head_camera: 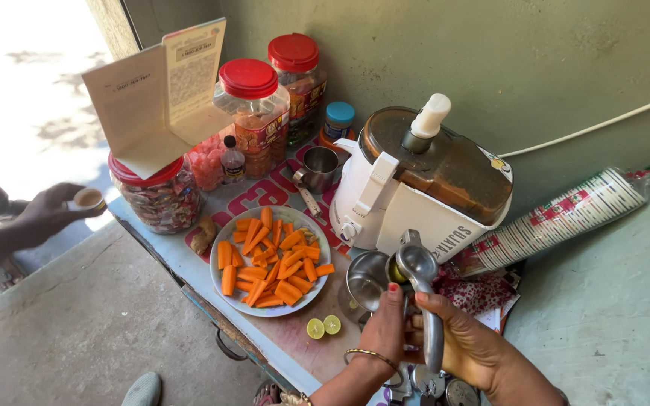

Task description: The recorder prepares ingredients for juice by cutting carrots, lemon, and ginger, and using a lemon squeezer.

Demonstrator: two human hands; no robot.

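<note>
Metal lemon squeezer (421, 289) stands clamped in both fists, right hand (468, 342) wrapping its long handles, left hand (387, 327) closed beside them, its cup directly ahead of the knuckles over a steel tumbler (366, 278).

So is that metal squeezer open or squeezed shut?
Shut: the lemon squeezer has its cups closed together over the steel cup, and both hands, left hand and right hand, grip its handles.
</note>
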